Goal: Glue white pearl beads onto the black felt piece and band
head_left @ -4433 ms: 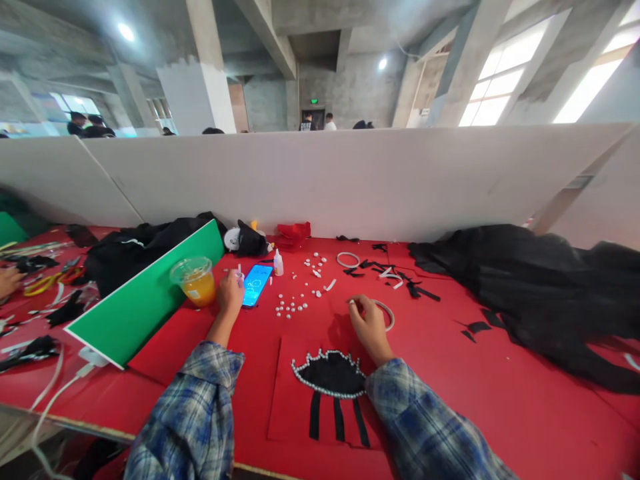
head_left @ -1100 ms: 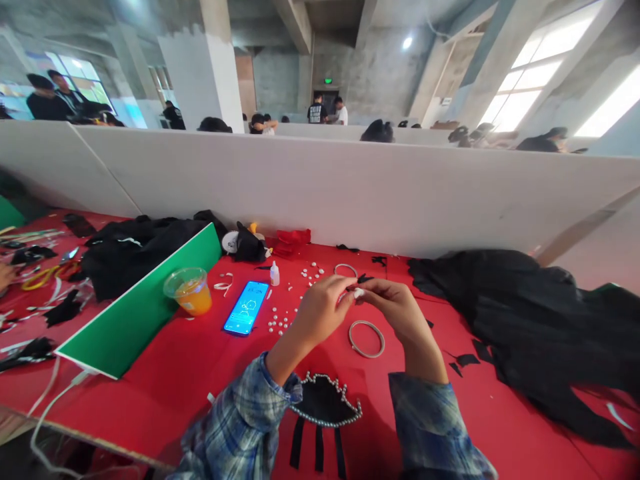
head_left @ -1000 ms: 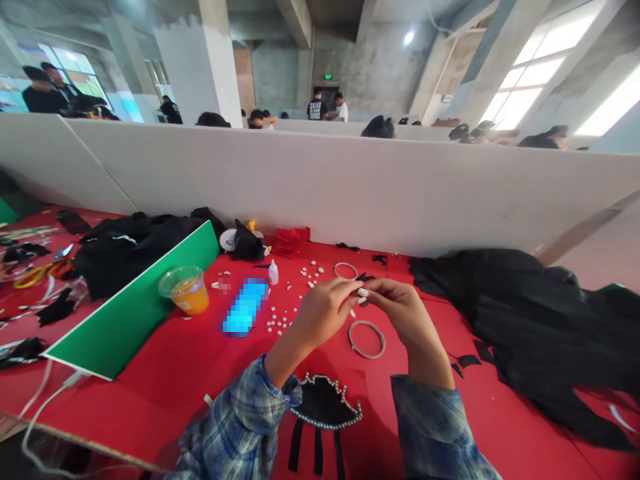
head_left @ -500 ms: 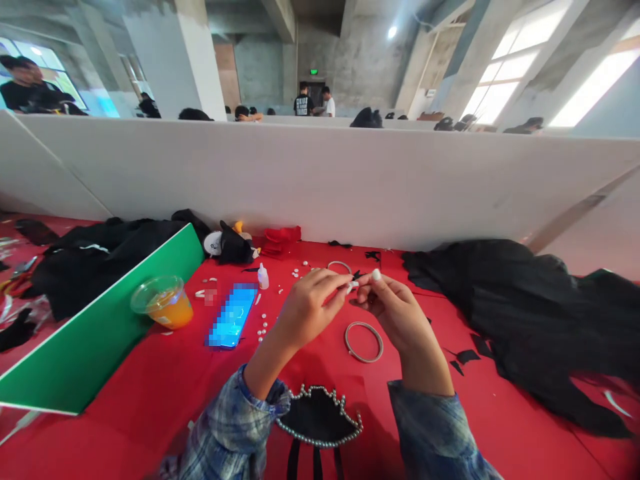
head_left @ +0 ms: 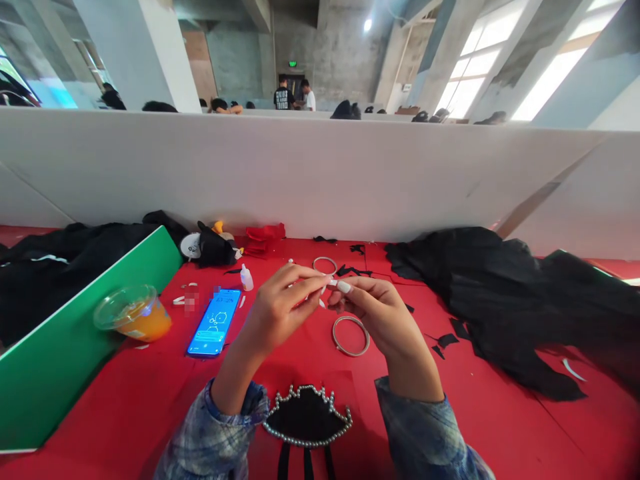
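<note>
Above the red tabletop my left hand [head_left: 287, 303] and my right hand [head_left: 375, 310] meet fingertip to fingertip. Both are closed in a pinch on a small white piece [head_left: 332, 283], too small to name. Just below them lies a silvery bangle-like ring [head_left: 335, 340], and a second ring [head_left: 325, 259] is behind the fingers. Nearer to me, between my forearms, rests a black fabric shape [head_left: 306, 415] edged with silvery beads, with black strips hanging from its lower side.
To the left are a lit phone [head_left: 215, 323], a small dropper bottle [head_left: 246, 278], a plastic cup of orange drink [head_left: 140, 317] and a green board [head_left: 95, 347]. Black cloth [head_left: 465, 287] is heaped at right, with black scraps nearby. A white partition [head_left: 300, 173] stands behind.
My view has turned slightly right, so the table things sit further left. The hands have drawn closer together, and the right thumb has come down nearer the left fingertips.
</note>
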A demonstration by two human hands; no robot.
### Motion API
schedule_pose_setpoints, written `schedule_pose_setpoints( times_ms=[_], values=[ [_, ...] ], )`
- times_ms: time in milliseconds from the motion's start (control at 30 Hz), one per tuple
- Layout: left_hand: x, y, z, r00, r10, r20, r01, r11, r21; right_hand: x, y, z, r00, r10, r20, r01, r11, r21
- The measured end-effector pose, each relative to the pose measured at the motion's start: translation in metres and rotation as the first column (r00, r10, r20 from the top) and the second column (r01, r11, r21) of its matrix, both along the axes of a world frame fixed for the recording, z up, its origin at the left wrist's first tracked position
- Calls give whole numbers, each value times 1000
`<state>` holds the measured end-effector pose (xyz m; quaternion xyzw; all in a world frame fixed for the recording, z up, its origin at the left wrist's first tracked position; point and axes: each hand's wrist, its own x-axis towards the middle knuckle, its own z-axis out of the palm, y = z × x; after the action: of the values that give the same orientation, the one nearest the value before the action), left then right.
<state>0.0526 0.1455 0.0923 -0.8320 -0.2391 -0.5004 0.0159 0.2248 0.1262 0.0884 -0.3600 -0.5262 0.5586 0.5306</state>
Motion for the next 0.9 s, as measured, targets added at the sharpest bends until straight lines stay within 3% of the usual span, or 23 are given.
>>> schedule_pose_setpoints(
  times_ms=[233,400,567,733,900],
  values=[
    [0,-4,5,1000,-16,-7,15,999,-45,-5,-2,2,990,-134,43,129,987,94],
    [0,-4,6,1000,17,-10,-18,997,-80,-9,-6,5,940,-253,227,199,951,236],
    [-3,-1,4,1000,-16,-26,14,997,-81,-9,-10,7,840,-338,423,168,905,390],
    [-3,1,3,1000,-28,-6,28,996,-90,-7,-10,7,814,-302,496,92,910,404],
    [1,1,0,999,-27,-19,25,994,-107,-10,-9,6,847,-311,432,151,918,367]
  ],
)
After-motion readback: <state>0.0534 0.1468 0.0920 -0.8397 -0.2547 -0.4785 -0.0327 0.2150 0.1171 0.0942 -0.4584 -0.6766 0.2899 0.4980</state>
